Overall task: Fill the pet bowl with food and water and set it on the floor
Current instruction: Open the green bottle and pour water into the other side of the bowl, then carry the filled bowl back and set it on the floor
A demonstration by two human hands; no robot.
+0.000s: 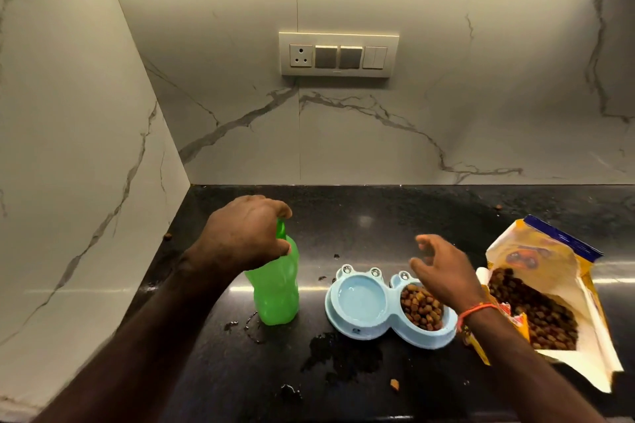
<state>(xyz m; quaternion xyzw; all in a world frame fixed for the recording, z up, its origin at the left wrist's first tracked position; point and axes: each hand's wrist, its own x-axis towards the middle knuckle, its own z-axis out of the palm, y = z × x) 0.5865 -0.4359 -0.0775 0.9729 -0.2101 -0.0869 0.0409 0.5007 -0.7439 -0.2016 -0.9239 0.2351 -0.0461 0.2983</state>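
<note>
A home kitchen corner — a polished black stone countertop (pixel 395 213) meets white marble-veined wall panels (pixel 378 134), lit from under a cabinet at top right. A cream switch plate (pixel 338 54) with one socket is set in the back wall. Spilled water and stray kibble (pixel 394 385) mark the counter beside an open pet-food bag (pixel 536 288) — domestic clutter.

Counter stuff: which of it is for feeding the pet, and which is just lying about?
For the job:
bowl, one side water, one side kibble
green bottle, gripped at the top by the left hand
food bag, open

Just there:
stray kibble
spilled water
switch panel
</note>
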